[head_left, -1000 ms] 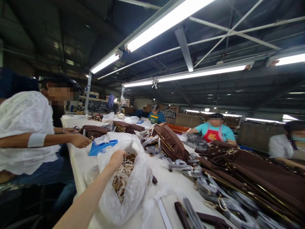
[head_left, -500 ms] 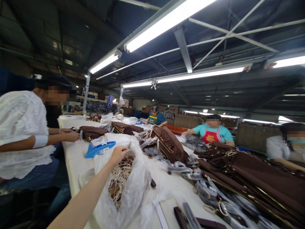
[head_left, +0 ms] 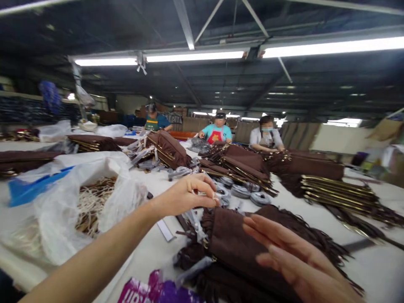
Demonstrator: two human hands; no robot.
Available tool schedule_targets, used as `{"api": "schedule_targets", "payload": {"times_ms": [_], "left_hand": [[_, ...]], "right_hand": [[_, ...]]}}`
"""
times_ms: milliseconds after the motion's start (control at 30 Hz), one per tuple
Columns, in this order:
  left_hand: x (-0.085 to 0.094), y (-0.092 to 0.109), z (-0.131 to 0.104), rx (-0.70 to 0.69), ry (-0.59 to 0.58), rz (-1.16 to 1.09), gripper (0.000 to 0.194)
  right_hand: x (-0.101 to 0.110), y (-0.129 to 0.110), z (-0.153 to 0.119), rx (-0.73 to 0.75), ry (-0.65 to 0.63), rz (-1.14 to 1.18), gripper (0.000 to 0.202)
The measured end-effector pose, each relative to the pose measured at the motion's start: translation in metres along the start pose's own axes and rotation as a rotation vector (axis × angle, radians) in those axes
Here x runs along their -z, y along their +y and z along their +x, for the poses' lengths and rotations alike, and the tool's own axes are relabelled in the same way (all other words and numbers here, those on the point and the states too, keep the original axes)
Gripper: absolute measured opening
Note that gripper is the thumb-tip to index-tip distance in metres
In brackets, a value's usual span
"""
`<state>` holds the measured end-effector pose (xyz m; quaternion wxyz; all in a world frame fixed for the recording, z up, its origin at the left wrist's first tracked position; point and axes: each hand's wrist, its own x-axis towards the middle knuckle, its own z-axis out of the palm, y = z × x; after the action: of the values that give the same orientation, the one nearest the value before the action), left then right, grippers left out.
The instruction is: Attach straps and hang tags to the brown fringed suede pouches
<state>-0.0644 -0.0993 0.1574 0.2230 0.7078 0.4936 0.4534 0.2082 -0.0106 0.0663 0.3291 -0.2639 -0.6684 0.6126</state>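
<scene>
The left hand (head_left: 186, 194) has come out of the plastic bag (head_left: 67, 202) and now hangs over the brown fringed bag (head_left: 233, 244), fingertips pinched on a small tag (head_left: 205, 194) whose detail is blurred. The right hand (head_left: 284, 256) lies open and flat on the bag, holding nothing; keep it pressed there so the bag stays steady while the tag is brought to the metal fitting. This stack sits at the near edge of the white table (head_left: 372, 269) — more brown bags (head_left: 315, 168) and wrapped straps (head_left: 240, 191) lie beyond, with three people at the far side under strip lights.
</scene>
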Motion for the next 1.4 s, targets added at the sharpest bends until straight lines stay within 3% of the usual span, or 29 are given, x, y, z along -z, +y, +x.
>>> {"api": "schedule_targets", "payload": {"times_ms": [67,133,267,400,633,800,1000,1100,1233,1400], "left_hand": [[-0.034,0.001,0.007,-0.034,-0.055,-0.064,0.01],[-0.059,-0.004,0.01,-0.03,-0.082,-0.172,0.01],[-0.085,-0.022,0.011,0.081,-0.048,-0.454,0.009],[-0.091,-0.042,0.005,0.242,0.023,-0.637,0.02],[-0.088,-0.082,-0.004,0.388,0.202,-0.927,0.028],[-0.086,-0.106,-0.006,0.43,0.314,-0.826,0.031],[-0.091,-0.122,-0.011,0.449,0.356,-0.69,0.036],[-0.085,-0.123,-0.014,0.475,0.287,-0.585,0.029],[-0.064,-0.119,-0.018,0.42,0.036,-0.385,0.027],[-0.051,-0.124,-0.026,0.207,-0.279,0.046,0.027]], "right_hand": [[-0.03,-0.015,0.002,-0.03,-0.085,0.309,0.049],[-0.052,-0.024,0.009,-0.033,-0.153,0.473,0.048],[-0.061,-0.02,0.019,-0.026,-0.201,0.539,0.045],[-0.057,-0.006,0.028,-0.088,-0.215,0.533,0.053],[-0.055,0.015,0.059,-0.066,-0.176,0.287,0.039],[-0.053,0.034,0.084,-0.023,-0.128,-0.041,0.044],[-0.059,0.06,0.097,0.04,-0.163,-0.127,0.041],[-0.057,0.064,0.096,0.046,-0.165,-0.163,0.038],[-0.054,0.06,0.088,0.102,-0.226,-0.261,0.032],[-0.054,0.056,0.079,0.266,-0.479,-0.354,0.026]]}}
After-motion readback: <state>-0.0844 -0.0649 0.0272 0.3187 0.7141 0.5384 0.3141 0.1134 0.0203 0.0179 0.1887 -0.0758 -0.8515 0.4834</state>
